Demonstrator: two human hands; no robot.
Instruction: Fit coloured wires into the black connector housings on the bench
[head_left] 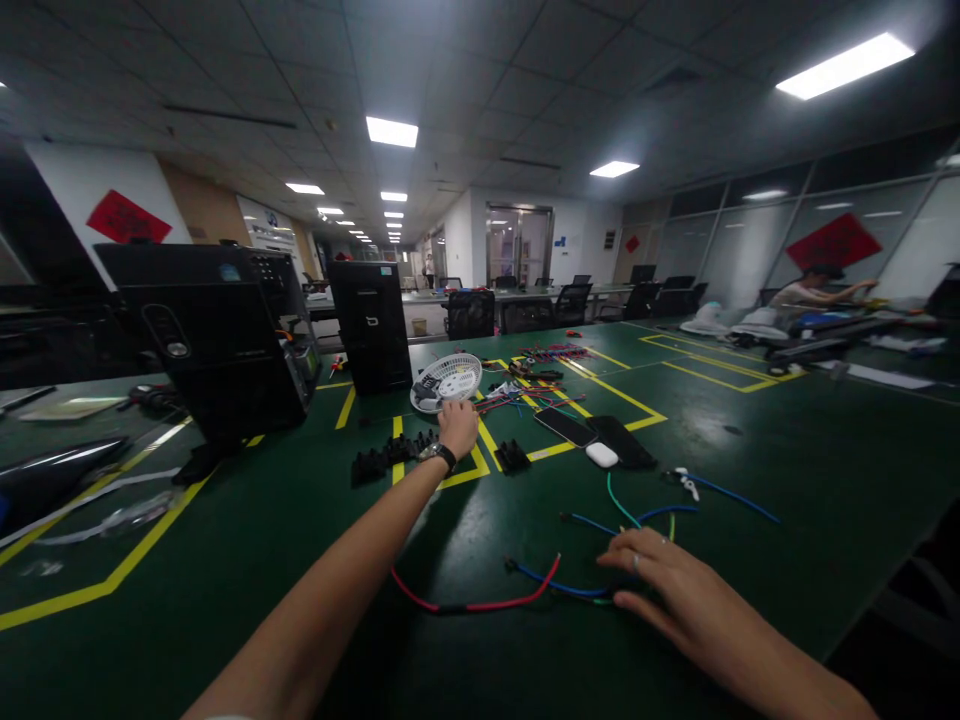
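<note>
Gently curved wires point(564, 585) by right hand point(664, 578).

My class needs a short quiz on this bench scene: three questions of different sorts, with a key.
1. Which hand is nearer the white basket?
2. True or false: the white case lies inside the basket.
3. Multiple choice: what is nearest the right hand?
A) wires
B) a computer tower
C) the phone

Key: 1. The left hand. 2. False; it lies on the table. 3. A.
</note>
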